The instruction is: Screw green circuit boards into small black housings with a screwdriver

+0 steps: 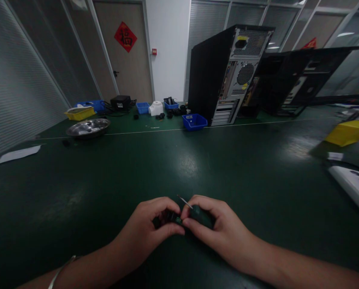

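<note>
Green screwdriver (201, 216) held in my right fingers (199, 230); my left fingers (169, 230) pinch the part (176, 219), best kept steady.

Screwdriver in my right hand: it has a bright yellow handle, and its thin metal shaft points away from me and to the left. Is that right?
Not quite: the handle is dark green, not bright yellow, as the head view shows. The screwdriver is in your right hand, its thin metal shaft pointing away from you and to the left.
</note>
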The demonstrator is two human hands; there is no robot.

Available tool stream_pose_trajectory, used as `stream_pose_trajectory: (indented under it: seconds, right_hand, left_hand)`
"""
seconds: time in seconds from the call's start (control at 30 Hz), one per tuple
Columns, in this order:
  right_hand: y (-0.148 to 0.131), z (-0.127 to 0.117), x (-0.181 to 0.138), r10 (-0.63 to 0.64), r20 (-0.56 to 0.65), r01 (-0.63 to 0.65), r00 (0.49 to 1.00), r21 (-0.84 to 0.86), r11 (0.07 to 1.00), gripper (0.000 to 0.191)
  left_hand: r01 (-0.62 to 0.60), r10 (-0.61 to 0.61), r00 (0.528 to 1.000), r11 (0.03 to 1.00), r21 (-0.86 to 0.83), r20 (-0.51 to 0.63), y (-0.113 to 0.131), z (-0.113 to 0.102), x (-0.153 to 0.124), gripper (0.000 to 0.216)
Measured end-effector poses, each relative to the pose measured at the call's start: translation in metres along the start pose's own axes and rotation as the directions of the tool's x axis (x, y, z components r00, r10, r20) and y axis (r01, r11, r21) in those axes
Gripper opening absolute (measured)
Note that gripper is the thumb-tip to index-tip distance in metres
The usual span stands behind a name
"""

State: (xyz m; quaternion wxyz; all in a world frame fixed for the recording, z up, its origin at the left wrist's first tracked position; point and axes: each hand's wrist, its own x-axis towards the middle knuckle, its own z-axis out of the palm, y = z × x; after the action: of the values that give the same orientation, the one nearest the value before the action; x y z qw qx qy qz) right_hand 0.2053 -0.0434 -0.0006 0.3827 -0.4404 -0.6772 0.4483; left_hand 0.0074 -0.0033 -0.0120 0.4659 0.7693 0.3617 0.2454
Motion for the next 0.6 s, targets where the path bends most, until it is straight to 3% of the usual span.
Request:
stream_pose_trajectory:
  seconds: [0.23,0.47,0.6]
  right_hand:
    - [0.0017,-0.0006,0.0002,-0.023,-0.004,0.023,1.0,-0.03,0.999,0.004]
    - [0.0066,0.0008,-0.0017,0.077,-0.009,-0.076,0.997,0.096,0.992,0.014]
    - [0.004,-0.0007,-0.0014,0.074,-0.019,-0.072,0.997,0.088,0.994,0.012]
  left_hand:
    - [0.008,-0.008,1.0,0.999,-0.031,0.012,0.0045,0.001,-0.0018,0.012]
    - [-0.033,0.035,0.999,0.991,-0.129,0.014,0.0008,0.0039,-0.0016,0.014]
    - [0.005,0.009,0.999,0.948,-0.318,0.043,0.007,0.0045,-0.0015,0.011]
